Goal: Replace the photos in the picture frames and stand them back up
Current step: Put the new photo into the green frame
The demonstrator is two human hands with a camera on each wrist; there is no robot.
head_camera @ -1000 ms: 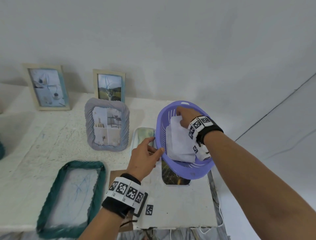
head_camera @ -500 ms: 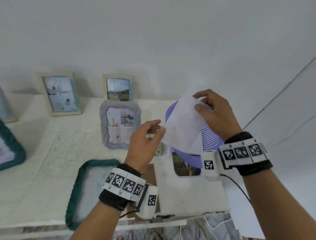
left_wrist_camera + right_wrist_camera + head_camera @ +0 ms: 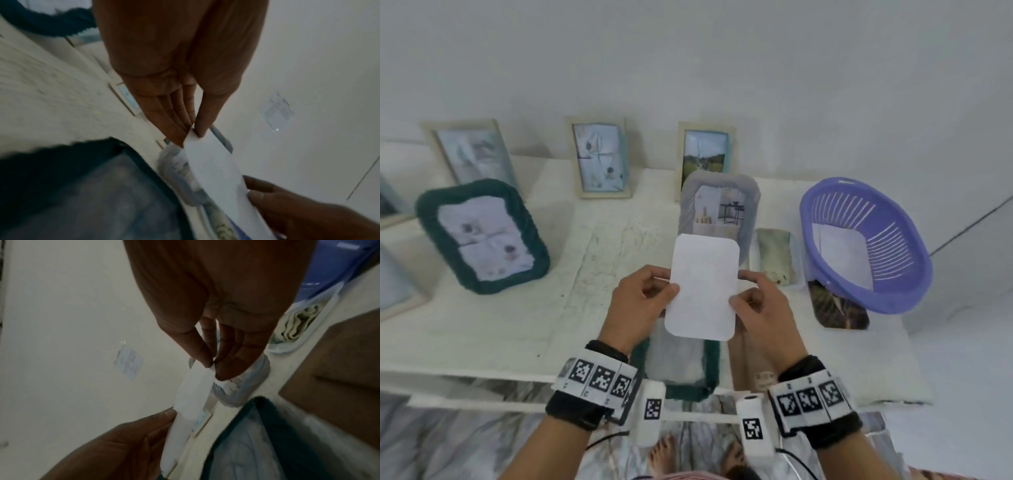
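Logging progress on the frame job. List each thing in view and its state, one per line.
white photo: held upright, blank side up, by both hands
left hand: pinches its left edge
right hand: pinches its right edge
green frame below the hands: lying flat
grey frame: standing
purple basket: tilted, paper inside

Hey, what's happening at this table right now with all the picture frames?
A person is swapping photos in picture frames. Both hands hold one white photo by its side edges, blank back up: the left hand pinches the left edge, the right hand the right. Below it a dark green frame lies flat on the table. More white prints sit in the purple basket. Several frames already stand at the back.
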